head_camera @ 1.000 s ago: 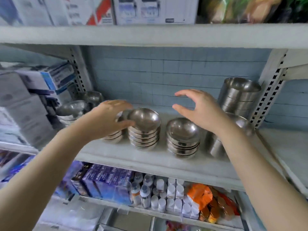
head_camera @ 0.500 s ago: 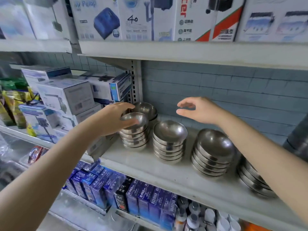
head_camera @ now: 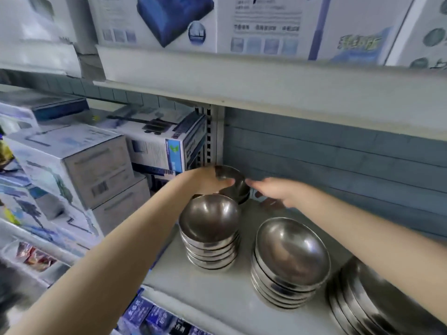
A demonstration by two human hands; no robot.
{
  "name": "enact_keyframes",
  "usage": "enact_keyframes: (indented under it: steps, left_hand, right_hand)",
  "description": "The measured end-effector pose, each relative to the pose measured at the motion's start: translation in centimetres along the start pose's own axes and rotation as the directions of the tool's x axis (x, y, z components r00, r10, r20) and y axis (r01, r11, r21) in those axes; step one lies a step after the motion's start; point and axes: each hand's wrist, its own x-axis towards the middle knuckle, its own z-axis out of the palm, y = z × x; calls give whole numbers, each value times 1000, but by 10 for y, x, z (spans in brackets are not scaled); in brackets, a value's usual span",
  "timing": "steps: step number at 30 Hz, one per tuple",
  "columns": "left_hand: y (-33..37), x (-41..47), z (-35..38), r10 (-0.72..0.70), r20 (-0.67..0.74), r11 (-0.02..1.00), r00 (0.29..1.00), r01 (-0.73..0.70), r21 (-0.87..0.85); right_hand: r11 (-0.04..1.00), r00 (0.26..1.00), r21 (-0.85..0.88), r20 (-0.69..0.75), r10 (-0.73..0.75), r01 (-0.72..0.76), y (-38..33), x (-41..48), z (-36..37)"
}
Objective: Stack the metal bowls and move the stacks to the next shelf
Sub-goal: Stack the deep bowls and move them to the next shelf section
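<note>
Several stacks of shiny metal bowls stand on a white shelf (head_camera: 217,308). At the back, by the upright, is a small dark stack of bowls (head_camera: 235,187). My left hand (head_camera: 208,181) grips its left rim, thumb inside the top bowl. My right hand (head_camera: 273,192) reaches to its right side with fingers spread, touching or almost touching. In front stand a second stack (head_camera: 209,228), a third stack (head_camera: 290,259) and a larger stack (head_camera: 377,305) cut off at the bottom right.
White and blue product boxes (head_camera: 96,170) fill the neighbouring shelf bay on the left, beyond the slotted upright (head_camera: 210,134). The shelf board above (head_camera: 266,85) carries more boxes. Blue packets (head_camera: 154,317) sit on the shelf below. A grey-blue tiled wall (head_camera: 338,160) backs the bowls.
The view has swung left and closer. My left hand moved from the front left stack to the back stack and gripped its rim. My right hand came down to that stack's right side.
</note>
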Motion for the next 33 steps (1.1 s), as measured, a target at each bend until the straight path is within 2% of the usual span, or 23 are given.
enact_keyframes:
  steps: [5,8,12,14,20,25,28,31,33]
  left_hand:
    - [-8,36,5,-25,48,999,999,26,-32]
    - [-12,46,15,-100,91,993,991,105,-57]
    - [-20,63,22,-154,122,953,981,180,-242]
    - [-21,68,24,-150,114,930,982,179,-320]
    - [-10,74,24,-94,-7,843,996,76,-532]
    - [25,47,14,-72,-118,806,990,-12,-591]
    - [38,26,9,44,-135,776,990,-119,-620]
    - [48,8,3,124,-146,656,981,-192,-730]
    - [54,-5,-2,217,-122,622,969,-234,-747]
  right_hand:
    - [986,995,136,58,85,-92,-5,21,20]
    - [961,984,222,103,146,-165,-5,26,25]
    - [930,970,306,190,151,-205,1,37,22]
    - [918,972,342,187,143,-201,3,41,23]
    - [921,997,382,-11,82,-71,0,18,6]
    - [835,985,544,-172,13,84,-5,-33,-22]
    - [783,950,601,-310,43,161,-7,-65,-27]
    - [737,891,637,-441,107,227,-10,-100,-26]
    - [710,867,666,-471,162,229,-10,-122,-26]
